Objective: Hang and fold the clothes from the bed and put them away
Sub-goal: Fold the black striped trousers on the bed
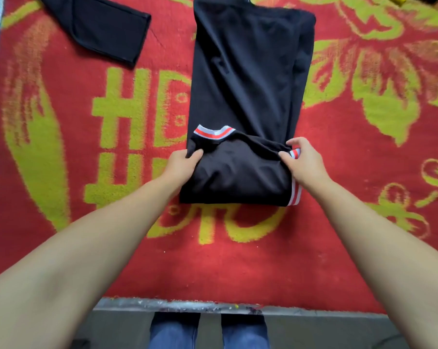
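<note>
Black shirt runs lengthwise straight away from the person; left hand and right hand pinch the folded near end, 1 per corner, equally near.

Black shirt with red-and-white striped trim, lying flat on the bed as a long narrow strip, sides folded in, running from 12 o'clock down to centre. Near end is folded over on itself, making a thicker doubled section at centre. Striped collar band visible at the far edge of that fold, left side; striped cuff along its right edge. Fabric mostly smooth, a few creases.

Second black garment at 11 o'clock, lying flat and angled, hemmed edge toward centre, partly cut off by the frame. Well apart from the shirt.
</note>
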